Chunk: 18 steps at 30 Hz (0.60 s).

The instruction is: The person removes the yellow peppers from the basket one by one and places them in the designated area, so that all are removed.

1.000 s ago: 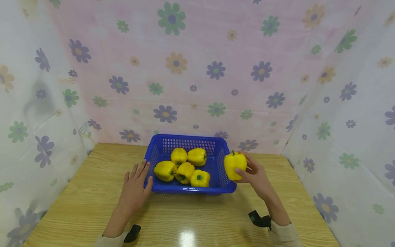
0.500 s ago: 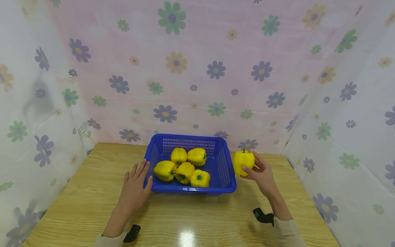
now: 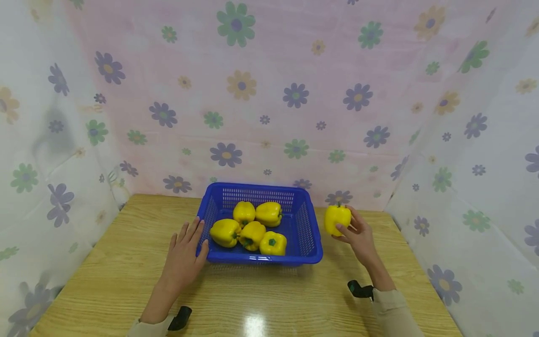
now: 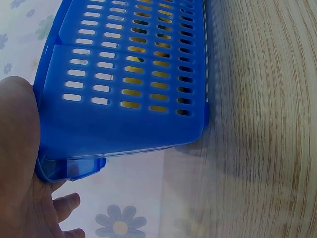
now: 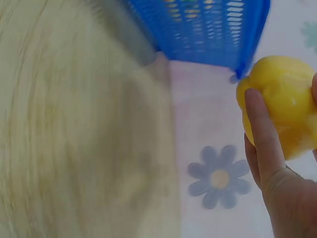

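Note:
My right hand (image 3: 360,238) grips a yellow bell pepper (image 3: 337,219), stem up, just right of the blue plastic basket (image 3: 312,258). In the right wrist view the same bell pepper (image 5: 282,99) is held between thumb and fingers, off the table. My left hand (image 3: 185,255) rests on the basket's left rim with its fingers extended. The left wrist view shows that hand (image 4: 20,163) against the rim of the basket (image 4: 119,129). Several yellow bell peppers lie inside the basket, among them one (image 3: 225,233) at the left and one (image 3: 273,244) at the front.
The basket stands on a wood-grain table (image 3: 261,299) near its back edge. A flower-print curtain (image 3: 269,93) hangs behind and at both sides. Black camera mounts sit at the left wrist (image 3: 180,318) and the right wrist (image 3: 360,289).
My right hand has moved the held bell pepper rightward, from over the basket's right rim to beside the basket. The left hand and the basket have stayed put.

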Available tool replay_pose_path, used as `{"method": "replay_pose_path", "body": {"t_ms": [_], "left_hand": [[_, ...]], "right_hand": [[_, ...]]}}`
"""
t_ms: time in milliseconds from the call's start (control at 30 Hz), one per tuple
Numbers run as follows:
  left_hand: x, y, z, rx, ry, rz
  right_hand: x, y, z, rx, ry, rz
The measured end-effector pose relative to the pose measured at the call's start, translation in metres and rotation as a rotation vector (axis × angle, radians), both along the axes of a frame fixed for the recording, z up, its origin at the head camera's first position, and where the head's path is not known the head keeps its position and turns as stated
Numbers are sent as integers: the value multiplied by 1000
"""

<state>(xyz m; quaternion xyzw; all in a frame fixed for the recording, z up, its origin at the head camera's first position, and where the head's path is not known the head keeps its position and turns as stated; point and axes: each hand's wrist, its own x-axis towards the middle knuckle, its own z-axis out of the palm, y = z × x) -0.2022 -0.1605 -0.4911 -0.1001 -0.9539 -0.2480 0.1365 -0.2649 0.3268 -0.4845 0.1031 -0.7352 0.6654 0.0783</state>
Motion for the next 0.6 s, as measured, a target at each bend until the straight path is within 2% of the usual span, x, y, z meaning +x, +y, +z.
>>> {"method": "replay_pose_path", "body": {"t_ms": [133, 367, 600], "left_hand": [[0, 0, 1, 0, -2, 0], [0, 0, 2, -4, 0, 0], [1, 1, 2, 3, 0, -4]], "right_hand": [[-11, 4, -12, 69, -14, 13], [-33, 10, -26, 176, -93, 97], [-57, 13, -33, 184, -167, 167]]}}
